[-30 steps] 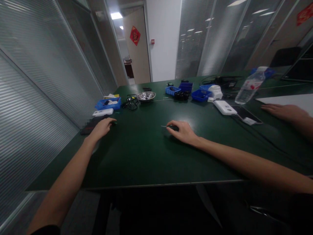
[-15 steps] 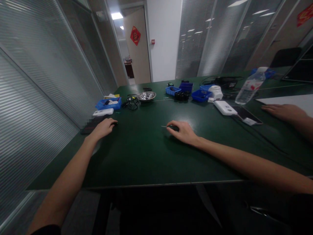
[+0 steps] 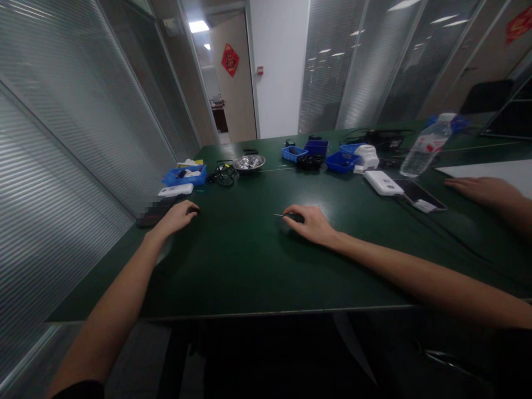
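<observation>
My right hand is closed around a small screwdriver with a black handle. Its thin metal shaft points left, just above or on the green table; I cannot tell which. On the left, my left hand rests at the table, fingers curled round a small black object. Most of that object is hidden by the fingers. Right behind this hand lies a flat dark item, partly blurred out, and a white device.
A blue tray, a black cable and a metal bowl stand farther back. Several blue bins sit beyond centre. To the right are a white power bank, a phone, a water bottle and another person's hand.
</observation>
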Tool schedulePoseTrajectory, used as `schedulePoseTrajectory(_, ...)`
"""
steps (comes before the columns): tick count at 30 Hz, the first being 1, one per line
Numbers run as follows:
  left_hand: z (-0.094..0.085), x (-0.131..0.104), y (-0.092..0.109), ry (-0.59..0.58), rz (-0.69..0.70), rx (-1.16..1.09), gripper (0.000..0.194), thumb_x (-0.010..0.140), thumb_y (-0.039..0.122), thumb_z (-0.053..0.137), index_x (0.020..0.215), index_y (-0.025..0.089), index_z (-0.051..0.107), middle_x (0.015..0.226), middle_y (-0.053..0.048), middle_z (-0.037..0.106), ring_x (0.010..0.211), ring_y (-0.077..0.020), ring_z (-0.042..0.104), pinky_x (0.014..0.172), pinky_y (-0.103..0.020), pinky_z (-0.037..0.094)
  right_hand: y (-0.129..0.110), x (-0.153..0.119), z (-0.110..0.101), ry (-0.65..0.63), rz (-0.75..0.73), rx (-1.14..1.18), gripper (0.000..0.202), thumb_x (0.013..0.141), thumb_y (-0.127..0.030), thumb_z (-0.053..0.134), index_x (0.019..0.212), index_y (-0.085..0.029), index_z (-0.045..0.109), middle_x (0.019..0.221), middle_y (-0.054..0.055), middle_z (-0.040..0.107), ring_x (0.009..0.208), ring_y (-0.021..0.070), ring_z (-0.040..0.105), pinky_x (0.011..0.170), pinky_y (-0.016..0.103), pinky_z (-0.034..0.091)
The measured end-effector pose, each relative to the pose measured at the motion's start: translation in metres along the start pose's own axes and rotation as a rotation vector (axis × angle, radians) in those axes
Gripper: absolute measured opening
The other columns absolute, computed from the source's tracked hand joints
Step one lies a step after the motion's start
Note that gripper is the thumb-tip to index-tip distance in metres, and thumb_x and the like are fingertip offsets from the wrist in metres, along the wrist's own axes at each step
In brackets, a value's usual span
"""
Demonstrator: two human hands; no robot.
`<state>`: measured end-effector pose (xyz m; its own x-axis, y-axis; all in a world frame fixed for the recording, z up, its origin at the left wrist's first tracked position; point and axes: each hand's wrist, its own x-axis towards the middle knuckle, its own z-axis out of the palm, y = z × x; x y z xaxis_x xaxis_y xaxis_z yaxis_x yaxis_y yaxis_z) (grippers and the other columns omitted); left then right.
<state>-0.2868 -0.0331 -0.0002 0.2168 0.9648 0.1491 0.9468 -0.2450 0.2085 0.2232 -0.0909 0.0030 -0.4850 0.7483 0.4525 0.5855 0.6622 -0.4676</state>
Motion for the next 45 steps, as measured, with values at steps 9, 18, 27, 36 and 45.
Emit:
schedulePoseTrajectory(9, -0.014, -0.009, 0.016, 0.065, -0.089, 0.024, 0.038, 0.088, 0.043, 0.067, 0.119, 0.023, 0.077, 0.112, -0.009, 0.078, 0.098, -0.0289, 0.073, 0.089, -0.038, 0.055, 0.000, 0.000, 0.000, -0.011, -0.007, -0.008, 0.026, 0.103, -0.040, 0.060, 0.115, -0.021, 0.074, 0.103, 0.006, 0.079, 0.084, 0.0210, 0.072, 0.075, 0.035, 0.052)
schedulePoseTrajectory(18, -0.019, -0.009, 0.019, 0.043, -0.074, 0.041, 0.038, 0.093, 0.048, 0.061, 0.113, 0.024, 0.082, 0.119, -0.009, 0.080, 0.108, -0.0313, 0.072, 0.099, -0.041, 0.054, -0.001, 0.000, -0.002, -0.021, -0.005, -0.008, 0.027, 0.103, -0.040, 0.060, 0.116, -0.021, 0.074, 0.103, 0.006, 0.079, 0.081, 0.0207, 0.071, 0.073, 0.034, 0.051)
schedulePoseTrajectory(27, -0.021, -0.012, 0.024, 0.098, -0.122, 0.009, 0.034, 0.091, 0.050, 0.065, 0.103, 0.026, 0.085, 0.114, -0.006, 0.081, 0.104, -0.0309, 0.074, 0.098, -0.040, 0.054, 0.001, 0.000, 0.000, -0.019, -0.013, -0.012, 0.025, 0.103, -0.039, 0.061, 0.115, -0.022, 0.074, 0.103, 0.005, 0.079, 0.083, 0.0205, 0.071, 0.075, 0.034, 0.050)
schedulePoseTrajectory(36, -0.017, -0.009, 0.020, 0.095, -0.179, -0.057, 0.029, 0.089, 0.045, 0.070, 0.102, 0.023, 0.084, 0.110, -0.007, 0.082, 0.098, -0.0296, 0.074, 0.095, -0.040, 0.054, 0.001, 0.000, 0.000, -0.015, -0.021, -0.014, 0.025, 0.103, -0.039, 0.061, 0.116, -0.021, 0.074, 0.102, 0.005, 0.079, 0.082, 0.0200, 0.071, 0.074, 0.034, 0.051)
schedulePoseTrajectory(45, 0.008, -0.015, 0.124, -0.021, 0.337, -0.318, 0.032, 0.101, 0.037, 0.060, 0.126, 0.026, 0.078, 0.128, -0.007, 0.074, 0.118, -0.0254, 0.069, 0.106, -0.043, 0.054, 0.003, 0.000, 0.001, -0.044, -0.040, -0.022, 0.027, 0.103, -0.041, 0.060, 0.118, -0.022, 0.073, 0.108, 0.006, 0.079, 0.087, 0.0218, 0.072, 0.078, 0.036, 0.053)
